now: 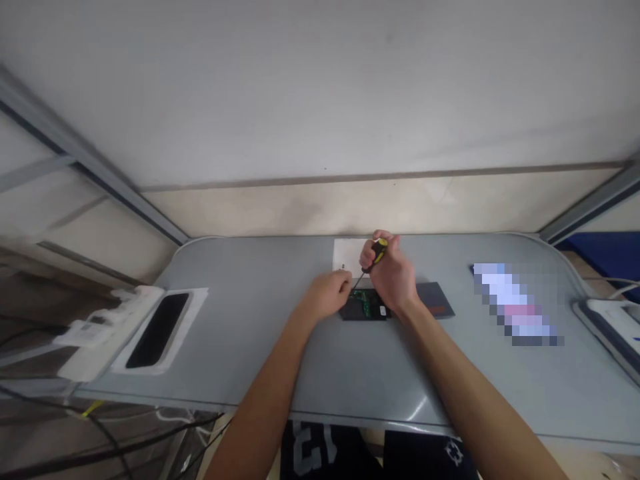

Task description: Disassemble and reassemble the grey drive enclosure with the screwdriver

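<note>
Here, screwdriver (380,249): clamped in your right hand (396,279), shaft toward seven o'clock.
Circuit board (367,304): four o'clock from your nearer left hand (330,293); its grip, I cannot tell.

Right hand (395,272) curled, forearms (443,350) outstretched

Around the circuit board (367,304), passage is blocked at 9 o'clock by the left hand (329,293) and at 1 o'clock by the right hand (397,277); at 6 o'clock, room over the worktop (357,367) is offered between the forearms (275,360)
</note>
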Demonstrator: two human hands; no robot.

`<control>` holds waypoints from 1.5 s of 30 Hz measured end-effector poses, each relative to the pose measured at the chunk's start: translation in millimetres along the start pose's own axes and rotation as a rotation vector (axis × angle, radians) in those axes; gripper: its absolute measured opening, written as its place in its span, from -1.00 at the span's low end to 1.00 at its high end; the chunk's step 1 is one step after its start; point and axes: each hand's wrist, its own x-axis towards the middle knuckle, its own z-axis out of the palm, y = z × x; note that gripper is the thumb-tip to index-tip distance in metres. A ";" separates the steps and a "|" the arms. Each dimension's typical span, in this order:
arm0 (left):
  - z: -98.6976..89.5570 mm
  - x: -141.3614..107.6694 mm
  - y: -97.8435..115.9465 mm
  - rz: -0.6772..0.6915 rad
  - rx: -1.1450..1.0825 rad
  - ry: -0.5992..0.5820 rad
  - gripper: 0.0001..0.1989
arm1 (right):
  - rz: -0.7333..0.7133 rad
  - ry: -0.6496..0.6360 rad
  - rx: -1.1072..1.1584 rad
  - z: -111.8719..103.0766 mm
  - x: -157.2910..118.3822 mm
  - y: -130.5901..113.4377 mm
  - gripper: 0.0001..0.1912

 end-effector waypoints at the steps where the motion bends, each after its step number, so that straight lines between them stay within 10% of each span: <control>1: -0.3 0.1 0.3 -0.002 0.005 -0.004 -0.78 | -0.013 0.001 -0.020 0.4 -0.5 0.3 -0.68; 45: -4.5 1.5 2.3 -0.001 0.060 -0.024 -0.76 | -0.040 -0.019 -0.102 2.1 2.1 2.5 -0.61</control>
